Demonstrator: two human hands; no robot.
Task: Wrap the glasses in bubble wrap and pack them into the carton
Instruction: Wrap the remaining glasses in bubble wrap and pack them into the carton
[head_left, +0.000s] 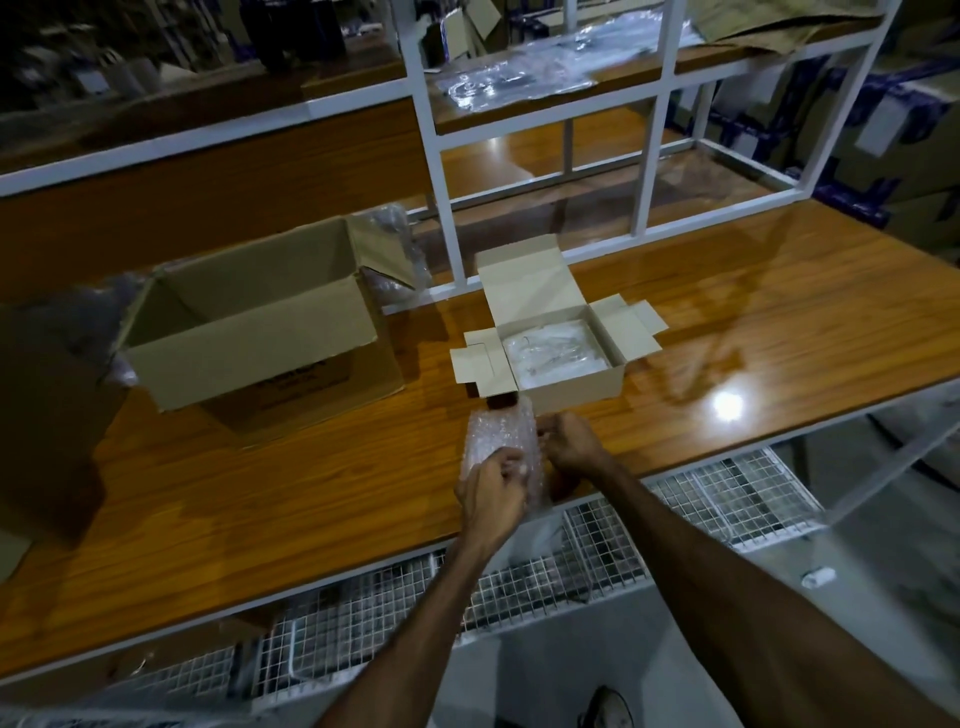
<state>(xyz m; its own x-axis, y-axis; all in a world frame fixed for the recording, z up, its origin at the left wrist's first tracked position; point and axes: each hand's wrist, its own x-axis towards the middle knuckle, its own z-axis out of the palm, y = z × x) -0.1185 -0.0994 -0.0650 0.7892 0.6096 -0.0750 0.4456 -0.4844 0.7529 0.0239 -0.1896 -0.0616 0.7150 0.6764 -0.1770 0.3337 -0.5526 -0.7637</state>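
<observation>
A bubble-wrap bundle (501, 434) stands on the wooden table (727, 338) near its front edge, and whatever is inside it is hidden. My left hand (491, 491) grips the bundle's lower front with curled fingers. My right hand (569, 441) pinches the wrap on its right side. Behind the bundle sits a small open white carton (563, 387) with clear wrapped items lying in it. A large open brown carton (260, 338) stands to the left, its inside showing nothing.
A white metal shelf frame (550, 150) rises behind the small carton, with clear plastic sheets (519, 78) on its upper shelf. Bubble wrap (395, 228) lies behind the brown carton. A wire mesh rack (571, 571) runs under the table's front edge.
</observation>
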